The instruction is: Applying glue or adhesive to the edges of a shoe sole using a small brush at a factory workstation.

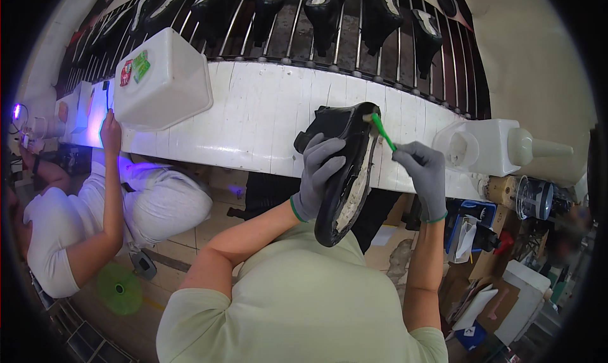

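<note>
My left hand (322,173), in a grey glove with a green cuff, grips a black shoe upper (332,217) by its side. The shoe is tilted with its underside toward me, and a pale, whitish strip shows along the bottom. In my gloved right hand (423,176) is a small brush (384,131) with a green handle. Its bristle end meets the black rim at the far end of the shoe. My right fingers are closed round the handle's lower end.
Beyond the white table (253,90), a roller conveyor (348,52) carries several black shoes. A white plastic container (158,84) stands left, and a cut-open white bottle (487,146) lies right. A co-worker (95,217) sits to my left. Blue crates (472,227) and boxes are low on the right.
</note>
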`<state>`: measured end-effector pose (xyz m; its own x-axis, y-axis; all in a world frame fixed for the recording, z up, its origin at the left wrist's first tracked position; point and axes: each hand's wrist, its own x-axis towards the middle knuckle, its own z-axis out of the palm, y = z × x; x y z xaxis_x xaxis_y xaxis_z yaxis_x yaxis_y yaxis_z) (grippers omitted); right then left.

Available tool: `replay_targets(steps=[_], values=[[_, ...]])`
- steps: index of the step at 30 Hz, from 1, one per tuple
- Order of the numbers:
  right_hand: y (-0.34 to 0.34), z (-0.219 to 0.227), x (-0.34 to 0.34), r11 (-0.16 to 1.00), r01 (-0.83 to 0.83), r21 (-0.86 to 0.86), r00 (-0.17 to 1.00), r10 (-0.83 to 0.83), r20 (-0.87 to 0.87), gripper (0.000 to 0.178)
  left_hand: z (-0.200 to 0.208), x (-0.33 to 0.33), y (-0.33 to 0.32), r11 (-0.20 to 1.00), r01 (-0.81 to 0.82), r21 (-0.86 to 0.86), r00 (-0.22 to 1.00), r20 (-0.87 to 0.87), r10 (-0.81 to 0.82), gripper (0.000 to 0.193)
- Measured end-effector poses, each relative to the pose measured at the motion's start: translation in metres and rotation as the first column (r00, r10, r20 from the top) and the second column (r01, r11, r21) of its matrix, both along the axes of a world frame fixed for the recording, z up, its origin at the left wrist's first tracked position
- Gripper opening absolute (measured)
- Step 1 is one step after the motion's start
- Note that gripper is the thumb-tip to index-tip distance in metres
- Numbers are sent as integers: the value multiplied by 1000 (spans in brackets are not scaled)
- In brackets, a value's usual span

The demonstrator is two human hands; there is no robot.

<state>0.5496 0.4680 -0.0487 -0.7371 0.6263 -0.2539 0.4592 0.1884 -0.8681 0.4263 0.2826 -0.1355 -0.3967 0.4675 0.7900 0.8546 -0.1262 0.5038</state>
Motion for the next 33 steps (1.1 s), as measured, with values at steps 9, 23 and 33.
replay_targets(steps=[9, 23, 33], values=[[-38, 38, 18, 993, -110, -40, 983, 103, -150, 19, 23, 3, 1, 996, 31, 84, 980, 191, -47, 57], [-53, 59, 25, 947, -311, 83, 908, 321, -270, 27, 54, -11, 0, 996, 60, -59, 993, 110, -53, 60], [-51, 84, 28, 883, -320, 345, 837, 434, -335, 31, 99, -19, -7, 943, 233, -239, 972, 76, -222, 75]])
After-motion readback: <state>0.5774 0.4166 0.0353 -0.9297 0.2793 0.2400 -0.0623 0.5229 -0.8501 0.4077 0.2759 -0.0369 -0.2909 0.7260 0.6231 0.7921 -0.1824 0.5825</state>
